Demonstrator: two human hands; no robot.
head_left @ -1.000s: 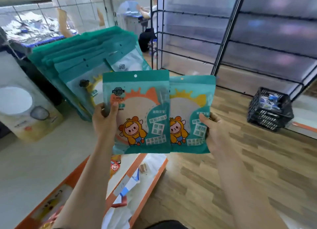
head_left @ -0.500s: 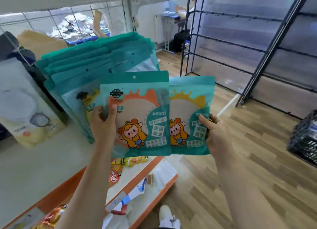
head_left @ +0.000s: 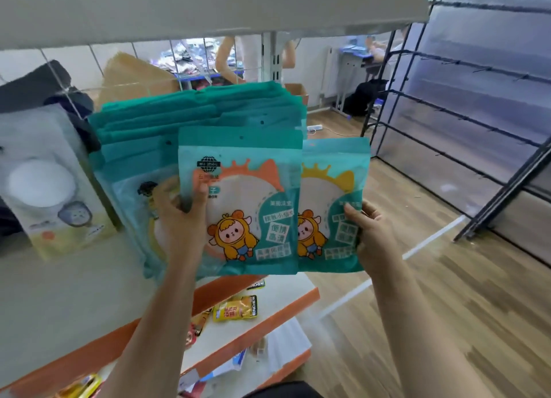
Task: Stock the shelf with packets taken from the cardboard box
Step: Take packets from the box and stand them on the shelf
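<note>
Two packets [head_left: 247,206] in the hands [head_left: 182,218] partly cover the shelf's [head_left: 59,293] teal stack [head_left: 179,111].

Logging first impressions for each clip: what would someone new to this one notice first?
The eye lands at centre on two cartoon-printed pouches held side by side: an orange-trimmed teal plastic packet in the left hand and a yellow-trimmed teal plastic packet in the right hand. Just behind them, a row of matching teal packets stands on the pale shelf board. A black wire rack lines the right side.
</note>
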